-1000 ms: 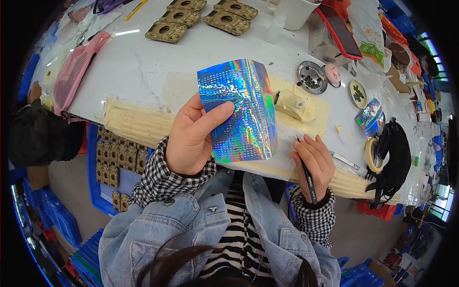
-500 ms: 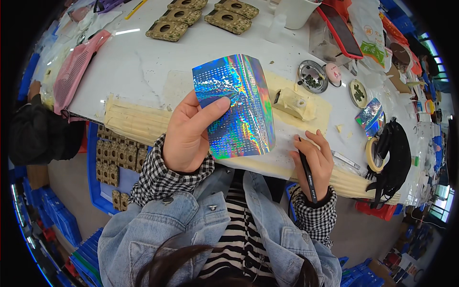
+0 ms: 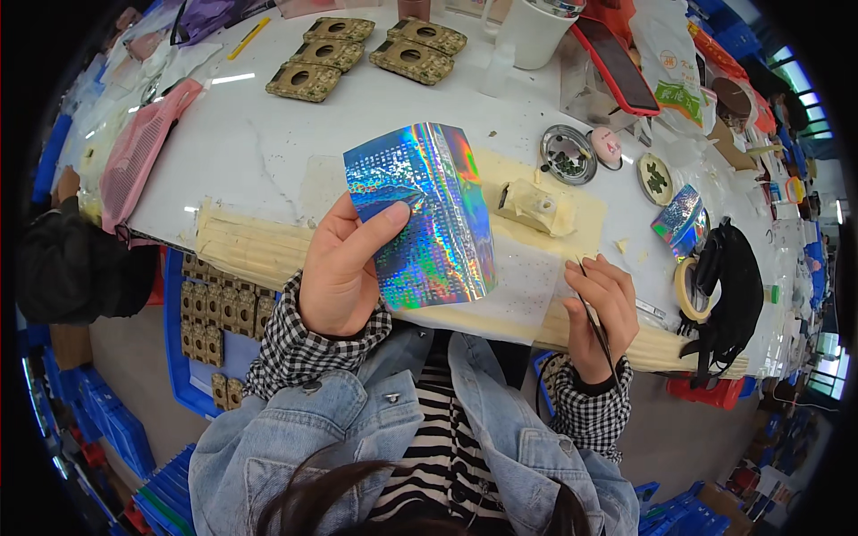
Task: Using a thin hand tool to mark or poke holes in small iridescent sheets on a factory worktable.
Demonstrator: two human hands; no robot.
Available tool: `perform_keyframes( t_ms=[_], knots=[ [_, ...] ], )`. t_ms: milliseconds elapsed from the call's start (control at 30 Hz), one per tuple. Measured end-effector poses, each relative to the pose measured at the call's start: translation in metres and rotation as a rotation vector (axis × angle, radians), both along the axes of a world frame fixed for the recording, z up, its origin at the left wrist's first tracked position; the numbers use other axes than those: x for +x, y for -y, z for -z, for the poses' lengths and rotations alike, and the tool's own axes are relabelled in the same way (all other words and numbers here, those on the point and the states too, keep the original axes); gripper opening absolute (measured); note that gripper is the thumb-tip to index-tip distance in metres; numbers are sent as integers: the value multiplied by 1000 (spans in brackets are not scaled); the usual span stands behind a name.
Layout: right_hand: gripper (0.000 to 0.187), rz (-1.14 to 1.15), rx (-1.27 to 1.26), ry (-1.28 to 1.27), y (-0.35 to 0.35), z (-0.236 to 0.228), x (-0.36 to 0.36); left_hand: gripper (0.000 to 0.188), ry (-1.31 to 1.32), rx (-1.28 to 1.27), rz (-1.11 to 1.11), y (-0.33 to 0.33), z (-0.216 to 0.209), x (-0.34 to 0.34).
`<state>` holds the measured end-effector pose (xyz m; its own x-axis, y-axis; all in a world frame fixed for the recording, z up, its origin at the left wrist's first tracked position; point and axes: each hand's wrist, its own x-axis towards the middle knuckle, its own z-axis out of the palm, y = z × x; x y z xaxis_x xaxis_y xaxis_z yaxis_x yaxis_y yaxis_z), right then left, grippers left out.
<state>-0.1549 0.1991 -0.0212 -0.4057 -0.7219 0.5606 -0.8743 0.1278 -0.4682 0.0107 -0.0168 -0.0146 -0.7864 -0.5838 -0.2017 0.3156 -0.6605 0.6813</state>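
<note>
My left hand (image 3: 344, 263) pinches a shiny blue holographic sheet (image 3: 438, 241), printed with rows of small marks, between thumb and fingers above the table's near edge. A crease runs down the sheet's right part. Black tweezers (image 3: 593, 313) rest in my right hand (image 3: 608, 322), their tips pointing up and away from me; nothing visible is between the tips. Beyond the hands, a cream tape-covered block (image 3: 536, 207) lies on a yellowish patch of the table. A translucent backing sheet (image 3: 527, 286) dotted with tiny specks lies between the two hands.
Camouflage-patterned parts (image 3: 322, 55) lie at the back; more fill a blue bin (image 3: 183, 375) below left. On the right are a metal dish (image 3: 572, 170) with dark bits, an oval dish (image 3: 655, 179), another holographic sheet (image 3: 684, 219), a tape roll (image 3: 685, 299) and a red-cased phone (image 3: 617, 67).
The holographic sheet and my left hand have shifted slightly left and lower in the picture. My right hand has turned the tweezers, so both prongs show. The whole view has shifted a little.
</note>
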Motion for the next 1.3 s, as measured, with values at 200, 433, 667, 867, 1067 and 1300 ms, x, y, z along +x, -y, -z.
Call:
perform_keyframes(
  t_ms=[200, 433, 667, 867, 1067, 1300],
  knots=[
    [19, 43, -23, -92, 2, -22, -17, 24, -63, -43, -53, 13, 0, 3],
    [15, 22, -45, 63, 32, -72, -83, 30, -68, -6, -103, 53, 23, 1],
    [29, -22, -99, 96, 102, -78, -199, 33, -109, -18, -55, 58, 28, -4],
    [32, -13, -118, 35, 138, -43, -241, 31, -66, -17, -96, 60, 30, -1],
    [30, -57, -132, -101, 143, -32, -232, 31, -54, 12, -76, 64, 32, 0],
    [32, -10, -177, 71, 140, -40, -231, 35, -85, 61, -57, 65, 33, 0]
  ],
)
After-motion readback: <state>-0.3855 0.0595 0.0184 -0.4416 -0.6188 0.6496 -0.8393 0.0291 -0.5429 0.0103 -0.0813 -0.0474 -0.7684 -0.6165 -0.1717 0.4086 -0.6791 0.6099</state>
